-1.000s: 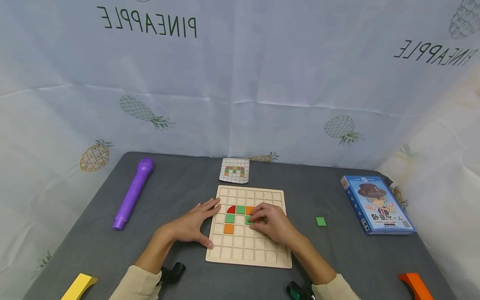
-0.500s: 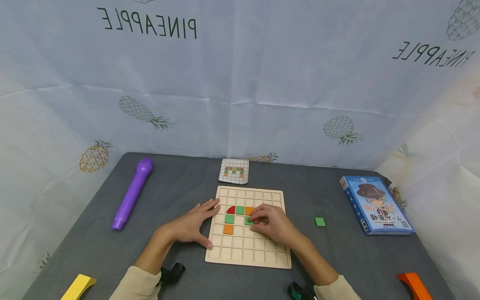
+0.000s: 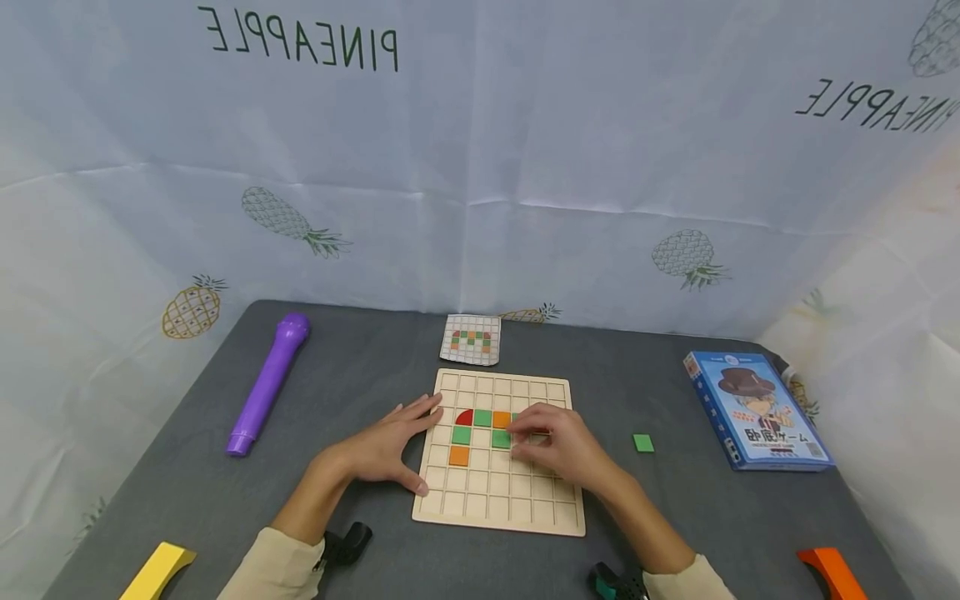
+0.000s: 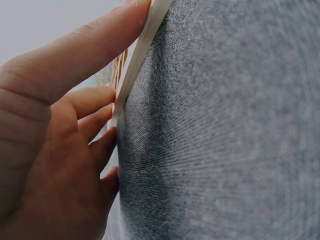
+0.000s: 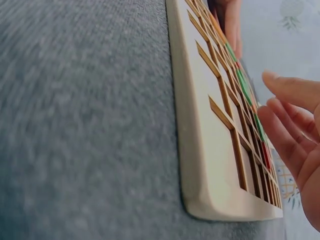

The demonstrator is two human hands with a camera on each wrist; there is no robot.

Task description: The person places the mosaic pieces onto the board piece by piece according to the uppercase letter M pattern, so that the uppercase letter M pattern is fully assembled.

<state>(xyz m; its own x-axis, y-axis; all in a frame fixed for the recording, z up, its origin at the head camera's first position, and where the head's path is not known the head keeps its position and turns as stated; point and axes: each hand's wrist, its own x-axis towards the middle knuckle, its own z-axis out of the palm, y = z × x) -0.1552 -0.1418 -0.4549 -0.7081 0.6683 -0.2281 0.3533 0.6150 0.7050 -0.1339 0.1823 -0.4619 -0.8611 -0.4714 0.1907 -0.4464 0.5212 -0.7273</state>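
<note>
A wooden grid board (image 3: 495, 508) lies flat on the table, holding several coloured tiles. My left hand (image 3: 386, 446) spreads along its left side, fingers and thumb against the edge; the left wrist view shows the board's rim (image 4: 135, 70) by the thumb. Over the board's middle hovers my right hand (image 3: 558, 446). Its thumb and fingers are apart in the right wrist view, holding nothing visible. Just left of those fingertips a green tile (image 3: 501, 439) sits in a cell, below an orange tile (image 3: 502, 420). A red rounded tile (image 3: 465, 417) lies further left. My right hand partly covers tiles beneath it.
A pattern card (image 3: 470, 340) lies behind the board. A loose green tile (image 3: 642, 443) and a blue game box (image 3: 756, 410) are to the right. On the left lies a purple microphone-shaped stick (image 3: 268, 385). Yellow (image 3: 159, 571) and orange (image 3: 832, 573) blocks sit at the front corners.
My right hand has drawn slightly to the right, off the green tile, and its thumb and fingers have parted. More of that tile shows now. My left hand stays at the board's edge.
</note>
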